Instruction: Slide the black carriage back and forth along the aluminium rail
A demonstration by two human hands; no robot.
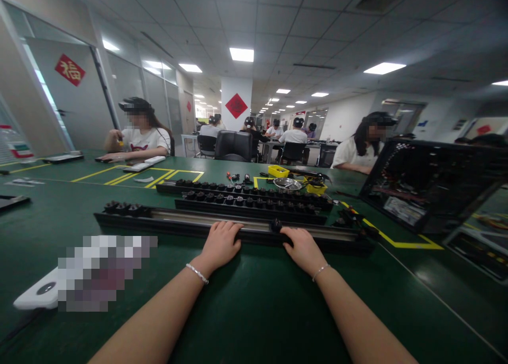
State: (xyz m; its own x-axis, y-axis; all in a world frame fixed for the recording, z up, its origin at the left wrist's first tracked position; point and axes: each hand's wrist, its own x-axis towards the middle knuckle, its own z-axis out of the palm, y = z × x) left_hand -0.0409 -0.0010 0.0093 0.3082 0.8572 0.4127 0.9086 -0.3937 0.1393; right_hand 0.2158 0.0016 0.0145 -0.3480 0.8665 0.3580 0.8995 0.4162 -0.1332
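Note:
A long black rail point(178, 227) with a bare metallic channel lies across the green table in front of me. My left hand point(223, 243) is closed over its near edge, fingers on top and thumb against the front side. Farther right, my right hand point(305, 247) grips the same edge, its fingertips beside a small black socket module point(275, 225) seated in the channel. Whether they press on that module, I cannot tell. Several similar modules point(123, 208) sit grouped at the rail's left end. The undersides of my fingers are hidden.
Behind it lie two more black rails point(254, 209) filled with modules. Farther back are a yellow bin point(278, 171) and a round metal dish point(287, 183). An open computer case point(428, 189) stands right; a white phone-like object point(39, 290) lies left. Co-workers sit across the table.

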